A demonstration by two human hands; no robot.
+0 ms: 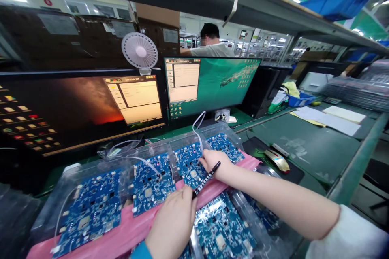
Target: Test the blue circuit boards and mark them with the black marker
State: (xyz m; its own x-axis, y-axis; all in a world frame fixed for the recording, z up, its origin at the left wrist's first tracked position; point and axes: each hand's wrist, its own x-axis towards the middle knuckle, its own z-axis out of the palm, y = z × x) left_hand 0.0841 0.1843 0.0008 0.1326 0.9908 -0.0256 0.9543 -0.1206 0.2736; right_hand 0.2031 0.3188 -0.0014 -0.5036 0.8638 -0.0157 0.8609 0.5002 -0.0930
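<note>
The right hand (214,162) has its fingers closed around the lower end of a thin, white, flat cable (199,137), just above a blue rectangular circuit board (186,158); the fingers hide the tip, so I cannot tell if it is plugged in. The left hand (174,220), nearer to the body, is curled and seems to grip a black-and-white patterned pen (209,175), which points toward the right wrist. In my judgement, the cable is light and flexible, so it is better held close to its end; the board should be stiff but fragile, best taken by its edges, away from the small components. Under both hands there is a clear plastic tray (51,212), maybe a little slippery, which contains several such boards, with a pink, sheet-like strip (130,222) running across it. Left of the right hand, a second white flat cable (146,161) reaches another board in this tray. Far beyond the right hand, a small blue plastic bin (304,100) has soft yellow material (291,88) at its top.
</note>
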